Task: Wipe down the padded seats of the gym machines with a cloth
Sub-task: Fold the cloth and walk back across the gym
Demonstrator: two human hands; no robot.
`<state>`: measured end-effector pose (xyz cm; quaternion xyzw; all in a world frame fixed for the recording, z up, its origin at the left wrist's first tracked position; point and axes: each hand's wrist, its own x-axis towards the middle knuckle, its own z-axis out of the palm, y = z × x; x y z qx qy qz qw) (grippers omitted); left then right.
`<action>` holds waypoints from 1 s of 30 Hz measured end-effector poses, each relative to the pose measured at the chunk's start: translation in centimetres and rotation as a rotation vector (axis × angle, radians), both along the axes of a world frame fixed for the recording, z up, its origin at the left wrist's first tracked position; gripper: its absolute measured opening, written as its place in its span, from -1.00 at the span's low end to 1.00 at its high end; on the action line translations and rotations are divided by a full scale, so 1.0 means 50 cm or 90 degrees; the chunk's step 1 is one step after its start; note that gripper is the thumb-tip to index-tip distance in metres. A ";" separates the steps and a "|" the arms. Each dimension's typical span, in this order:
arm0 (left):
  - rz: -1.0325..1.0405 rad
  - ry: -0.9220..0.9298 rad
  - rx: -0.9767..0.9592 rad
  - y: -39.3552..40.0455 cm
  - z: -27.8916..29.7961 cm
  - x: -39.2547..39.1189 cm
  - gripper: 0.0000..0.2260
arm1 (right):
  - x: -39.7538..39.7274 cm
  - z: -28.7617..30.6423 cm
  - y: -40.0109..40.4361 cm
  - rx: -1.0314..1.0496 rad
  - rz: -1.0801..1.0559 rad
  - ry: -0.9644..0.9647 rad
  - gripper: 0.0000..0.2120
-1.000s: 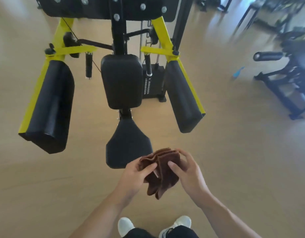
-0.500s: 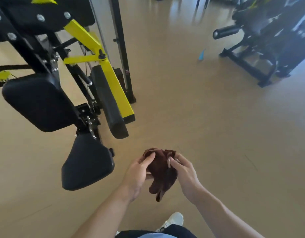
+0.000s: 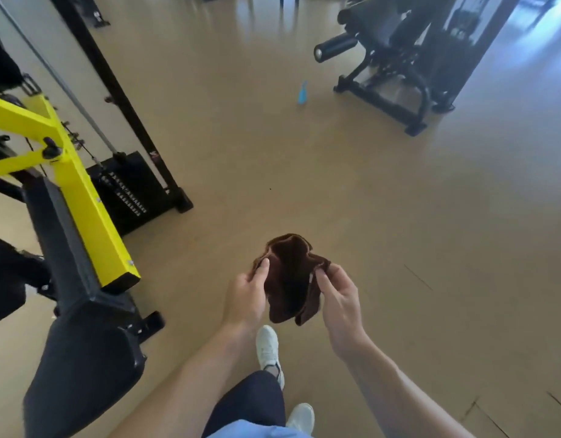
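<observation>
View swung right; both hands (image 3: 291,298) hold cloth (image 3: 291,276).

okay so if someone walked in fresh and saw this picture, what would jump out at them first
Dead centre, both hands hold a crumpled brown cloth above the tan floor: the left hand pinches its left edge, the right hand its right. Next comes the bright yellow arm of the gym machine at left, with its black padded seat low beside the person. Farther off, a small blue bottle stands on the floor near a black machine at upper right.
</observation>
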<state>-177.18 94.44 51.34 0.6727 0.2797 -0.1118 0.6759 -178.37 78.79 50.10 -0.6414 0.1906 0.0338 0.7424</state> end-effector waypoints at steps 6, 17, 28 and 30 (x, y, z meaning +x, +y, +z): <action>-0.124 -0.026 0.003 -0.119 -0.013 0.169 -0.58 | 0.140 -0.009 -0.011 0.003 0.063 -0.005 -0.85; -0.339 0.059 -0.172 -0.207 0.002 0.577 -0.69 | 0.523 0.000 -0.136 -0.159 -0.070 0.034 -0.89; -0.485 -0.072 -0.019 -0.394 -0.059 0.970 -0.58 | 0.903 0.034 -0.352 0.057 -0.066 0.029 -0.73; -0.475 -0.081 -0.026 -0.449 -0.046 1.042 -0.62 | 0.981 0.050 -0.408 0.016 -0.029 -0.013 -0.70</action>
